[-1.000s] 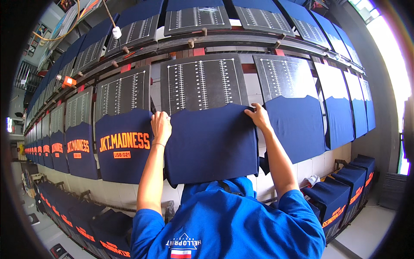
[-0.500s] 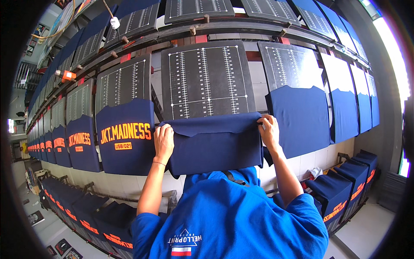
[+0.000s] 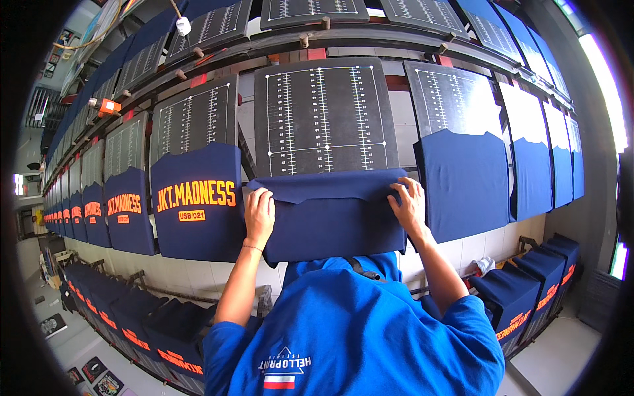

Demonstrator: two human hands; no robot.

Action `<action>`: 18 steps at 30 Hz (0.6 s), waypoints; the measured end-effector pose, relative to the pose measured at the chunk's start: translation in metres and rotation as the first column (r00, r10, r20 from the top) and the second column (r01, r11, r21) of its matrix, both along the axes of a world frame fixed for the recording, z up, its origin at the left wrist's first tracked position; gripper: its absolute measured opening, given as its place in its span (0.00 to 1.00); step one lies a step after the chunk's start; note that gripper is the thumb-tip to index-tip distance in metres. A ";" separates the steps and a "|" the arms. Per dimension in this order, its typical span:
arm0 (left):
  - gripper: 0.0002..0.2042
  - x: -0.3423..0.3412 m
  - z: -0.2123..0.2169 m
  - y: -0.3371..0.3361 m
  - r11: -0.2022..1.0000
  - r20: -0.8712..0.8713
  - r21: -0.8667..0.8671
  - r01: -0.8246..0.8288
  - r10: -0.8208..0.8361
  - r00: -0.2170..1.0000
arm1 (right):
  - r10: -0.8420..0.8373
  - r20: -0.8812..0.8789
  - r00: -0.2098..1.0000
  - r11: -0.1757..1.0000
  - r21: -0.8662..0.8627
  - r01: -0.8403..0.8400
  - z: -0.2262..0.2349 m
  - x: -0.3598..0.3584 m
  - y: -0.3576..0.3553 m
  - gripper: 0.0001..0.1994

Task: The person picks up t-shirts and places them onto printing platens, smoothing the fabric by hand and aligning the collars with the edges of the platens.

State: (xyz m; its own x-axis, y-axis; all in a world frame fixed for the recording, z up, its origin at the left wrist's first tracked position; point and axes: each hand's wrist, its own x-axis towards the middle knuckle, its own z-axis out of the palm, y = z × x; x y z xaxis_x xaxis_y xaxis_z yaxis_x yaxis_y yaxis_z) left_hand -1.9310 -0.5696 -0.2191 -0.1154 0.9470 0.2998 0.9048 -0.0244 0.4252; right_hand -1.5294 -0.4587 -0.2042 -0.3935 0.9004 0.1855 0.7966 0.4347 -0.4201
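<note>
A navy fabric panel point(image 3: 330, 228) lies over the near part of a black printing board point(image 3: 300, 109) marked with white rulers. Its far edge is folded back in a flap, with a shallow curved neckline cut showing. At the panel's left side my left hand point(image 3: 259, 214) is closed, bent fingers on the cloth edge by the flap. My right hand point(image 3: 411, 208) grips the fabric near the flap's right corner, its fingers curled and fingertips on the cloth. Both thumbs are partly hidden.
On the left, a navy panel point(image 3: 198, 231) with orange lettering covers another board. Plain navy panels point(image 3: 462, 188) lie to the right. A metal rail point(image 3: 356, 34) runs behind the boards. An orange tool point(image 3: 105, 105) sits far left. Behind me, draped navy pieces point(image 3: 505, 287) line a lower rack.
My right hand has shifted slightly inward from the panel's far corner, fingers now more over the cloth. My left hand stays at the left edge. The whole view has shifted a little.
</note>
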 end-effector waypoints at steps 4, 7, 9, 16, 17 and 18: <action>0.07 0.008 0.002 0.004 1.000 -0.013 0.017 -0.026 0.026 1.000 | 0.050 0.007 0.999 0.998 0.025 -0.050 0.000 -0.009 0.003 0.14; 0.07 0.005 -0.004 0.004 1.000 -0.049 0.013 -0.028 0.029 0.998 | 0.084 0.002 0.997 0.993 0.078 -0.083 0.004 -0.015 0.009 0.11; 0.07 0.004 -0.004 0.010 0.998 -0.094 0.026 -0.063 0.065 0.993 | 0.097 -0.029 0.995 0.990 0.107 -0.094 0.004 -0.018 0.018 0.09; 0.04 -0.021 0.008 0.097 0.999 -0.058 0.035 -0.035 0.037 0.998 | 0.018 -0.103 0.995 0.997 0.074 -0.010 -0.002 -0.043 0.097 0.05; 0.04 -0.027 0.006 0.108 0.998 -0.019 -0.061 -0.025 0.024 1.000 | 0.015 -0.123 0.992 0.999 0.046 -0.009 -0.004 -0.048 0.106 0.06; 0.05 -0.031 0.007 0.118 0.994 -0.020 -0.102 0.028 -0.030 0.999 | 0.011 -0.143 0.990 1.000 0.018 -0.008 -0.005 -0.052 0.115 0.06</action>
